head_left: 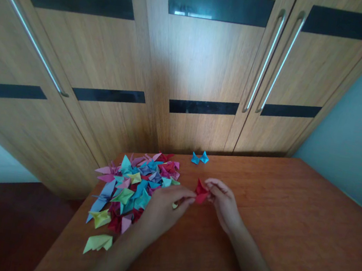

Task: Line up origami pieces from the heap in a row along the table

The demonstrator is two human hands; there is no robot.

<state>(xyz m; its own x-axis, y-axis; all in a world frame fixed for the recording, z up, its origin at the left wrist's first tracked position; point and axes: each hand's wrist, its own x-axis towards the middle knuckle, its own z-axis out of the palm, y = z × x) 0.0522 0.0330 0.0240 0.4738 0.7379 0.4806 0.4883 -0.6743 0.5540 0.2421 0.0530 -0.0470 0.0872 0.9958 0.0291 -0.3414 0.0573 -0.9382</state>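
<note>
A small red folded paper piece is held between my two hands over the wooden table. My left hand pinches its left side with thumb and fingers. On its right side, the fingertips of my right hand are closed. A heap of folded paper pieces in pink, blue, yellow, green and red lies to the left, partly behind my left hand. Beyond my hands, two small blue folded pieces stand near the table's back edge.
At the near left of the heap lies a pale yellow folded piece. Behind the table rise wooden wardrobe doors with dark strips and long metal handles. A pale wall borders the right side.
</note>
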